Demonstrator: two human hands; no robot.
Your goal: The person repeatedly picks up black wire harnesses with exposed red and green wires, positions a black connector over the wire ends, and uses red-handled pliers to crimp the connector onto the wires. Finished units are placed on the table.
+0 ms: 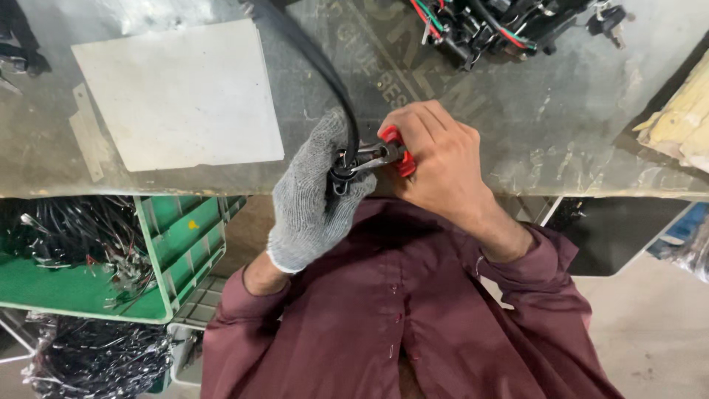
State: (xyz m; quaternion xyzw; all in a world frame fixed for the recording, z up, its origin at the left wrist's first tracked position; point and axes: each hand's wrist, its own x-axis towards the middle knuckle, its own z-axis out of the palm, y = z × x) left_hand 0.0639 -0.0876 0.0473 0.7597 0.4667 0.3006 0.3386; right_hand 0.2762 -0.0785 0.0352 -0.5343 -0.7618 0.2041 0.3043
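At the near edge of the worktop (561,111), dead centre of my view, both hands meet over one small joint. My left hand (314,196), in a grey knit glove, comes up from about 7 o'clock with the wrist bent and the fingers (329,137) curled shut around the black cable (325,70), gripping it just where its end fitting sits. My right hand (436,159) is bare and reaches in from 4 o'clock, knuckles up, its fingers pressed together around the red handles of the pliers (388,154). The pliers lie almost level, long axis running 3 to 9 o'clock, metal nose pointing toward 9 and meeting the cable end beside the gloved palm; I cannot tell how far the nose is closed on it. From the glove the cable rises and arcs away toward 11 o'clock, leaving the view at the top edge.

At 10 o'clock a pale flat sheet (177,92) lies on the worktop, well apart from the hands, with bare surface between. At 1 o'clock a bundle of black parts with red and green wires (487,26) sits near the far edge. Below the worktop at 8 o'clock a green crate (185,251) holds tangled black wires. Bare worktop stretches from my right hand toward 3 o'clock
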